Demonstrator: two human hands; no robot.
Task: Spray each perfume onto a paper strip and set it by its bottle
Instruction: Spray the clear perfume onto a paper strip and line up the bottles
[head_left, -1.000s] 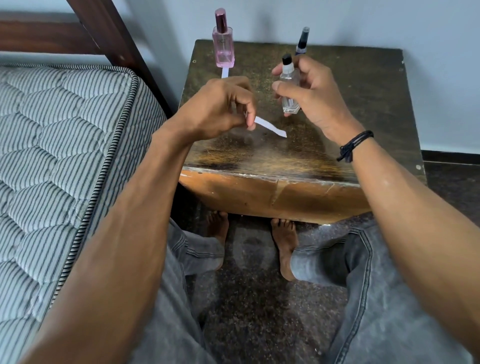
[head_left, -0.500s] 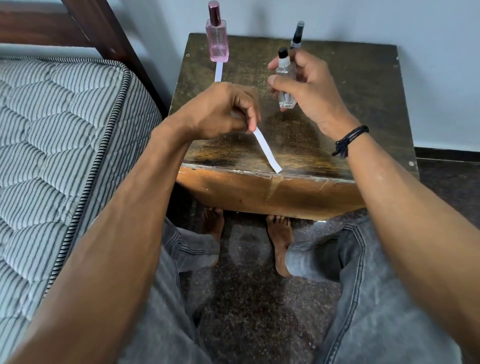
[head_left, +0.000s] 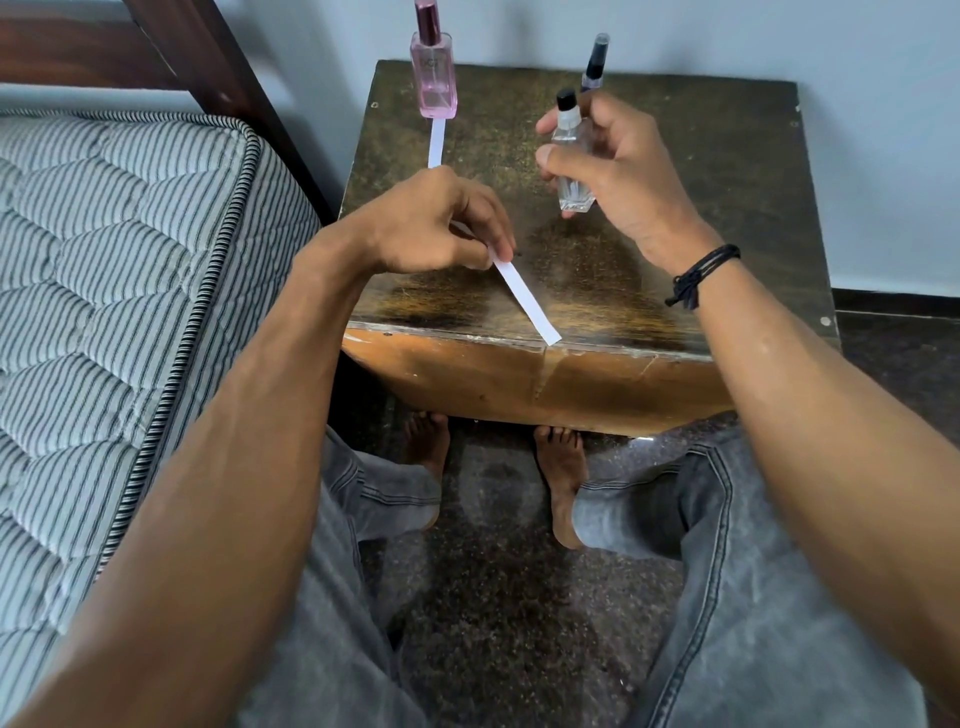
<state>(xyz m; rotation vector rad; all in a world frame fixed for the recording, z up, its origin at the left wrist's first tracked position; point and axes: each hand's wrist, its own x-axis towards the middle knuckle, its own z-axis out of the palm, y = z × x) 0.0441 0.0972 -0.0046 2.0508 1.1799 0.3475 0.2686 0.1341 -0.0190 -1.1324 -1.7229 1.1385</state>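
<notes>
My right hand (head_left: 618, 176) grips a clear perfume bottle (head_left: 571, 156) with a black cap, upright above the wooden side table (head_left: 727, 182). My left hand (head_left: 436, 228) pinches a white paper strip (head_left: 527, 301) that slants down towards the table's front edge. A pink perfume bottle (head_left: 434, 73) stands at the back left of the table, with another paper strip (head_left: 436, 144) lying flat just in front of it. A slim dark-capped bottle (head_left: 595, 60) stands at the back, partly hidden behind my right hand.
A striped mattress (head_left: 130, 260) and a dark wooden bed frame (head_left: 218, 62) lie close to the table's left side. A pale wall stands right behind the table. My knees in grey jeans and my bare feet are below the table's front edge.
The strip in my left hand has swung from pointing right to slanting down towards the front edge. My right hand still holds the clear bottle in much the same place.
</notes>
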